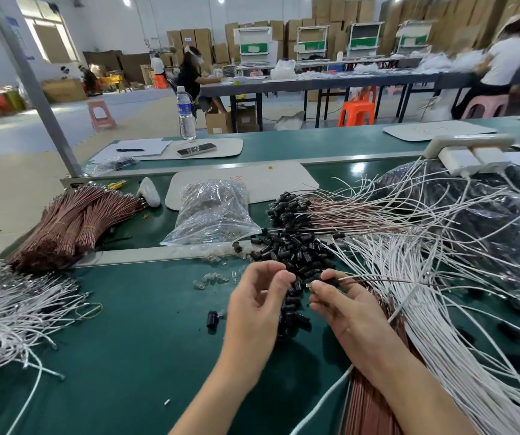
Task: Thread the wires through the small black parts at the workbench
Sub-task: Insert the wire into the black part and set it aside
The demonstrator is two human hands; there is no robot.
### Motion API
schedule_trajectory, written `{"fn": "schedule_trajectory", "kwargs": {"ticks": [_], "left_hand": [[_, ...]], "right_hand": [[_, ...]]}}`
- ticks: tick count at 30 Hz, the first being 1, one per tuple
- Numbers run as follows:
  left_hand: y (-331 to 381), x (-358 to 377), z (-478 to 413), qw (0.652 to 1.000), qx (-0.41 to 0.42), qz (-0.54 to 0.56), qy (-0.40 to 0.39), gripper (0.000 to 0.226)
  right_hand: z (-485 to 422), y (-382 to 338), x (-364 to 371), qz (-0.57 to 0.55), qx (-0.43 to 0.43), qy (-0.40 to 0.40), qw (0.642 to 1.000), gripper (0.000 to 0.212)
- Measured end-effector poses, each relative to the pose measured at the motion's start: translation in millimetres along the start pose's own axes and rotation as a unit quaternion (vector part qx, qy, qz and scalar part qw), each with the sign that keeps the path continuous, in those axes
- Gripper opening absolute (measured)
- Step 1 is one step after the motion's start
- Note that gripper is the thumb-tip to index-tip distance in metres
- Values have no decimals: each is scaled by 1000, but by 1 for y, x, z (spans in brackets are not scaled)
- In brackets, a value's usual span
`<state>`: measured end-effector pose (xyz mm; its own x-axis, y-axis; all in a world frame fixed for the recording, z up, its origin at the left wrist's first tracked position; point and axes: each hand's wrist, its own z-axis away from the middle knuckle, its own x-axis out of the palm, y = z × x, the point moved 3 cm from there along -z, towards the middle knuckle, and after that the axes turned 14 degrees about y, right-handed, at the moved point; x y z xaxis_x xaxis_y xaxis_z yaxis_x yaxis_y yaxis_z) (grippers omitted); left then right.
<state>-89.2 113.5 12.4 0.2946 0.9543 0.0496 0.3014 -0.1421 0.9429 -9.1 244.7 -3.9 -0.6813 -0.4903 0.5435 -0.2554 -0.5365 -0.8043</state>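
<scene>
Just small, stubby black parts (296,255)

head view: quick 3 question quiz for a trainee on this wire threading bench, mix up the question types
1. True or false: the right hand pinches a small black part with a brown wire leading off to the right.
2. Where does the clear bag lie? A: just beyond the loose black parts; B: on the floor; C: on the far bench.
3. Fill in: the banded brown wire bundles lie on the person's ____ side.
Key: 1 true; 2 A; 3 left.
</scene>
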Motion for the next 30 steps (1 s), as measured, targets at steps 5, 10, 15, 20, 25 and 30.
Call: {"fn": "schedule_trajectory", "kwargs": {"ticks": [5,10,15,20,25,30], "left_hand": [[-9,2,5,995,-71,74,5,6],[-8,4,9,997,-61,45,-18,14],[-6,7,13,999,-36,24,-26,20],[-8,8,14,999,-23,16,-29,21],[-8,8,14,999,-17,13,-30,18],[-9,8,13,999,-16,7,-31,21]], "right_hand": [[-1,0,-2,-14,-9,-5,1000,27],[0,1,0,-7,-8,-20,1000,26],[0,0,0,-17,-5,-26,1000,25],[0,2,-1,-22,-1,-26,999,25],[0,2,-2,-22,-2,-24,999,23],[1,1,-2,-21,-5,-19,1000,23]]}}
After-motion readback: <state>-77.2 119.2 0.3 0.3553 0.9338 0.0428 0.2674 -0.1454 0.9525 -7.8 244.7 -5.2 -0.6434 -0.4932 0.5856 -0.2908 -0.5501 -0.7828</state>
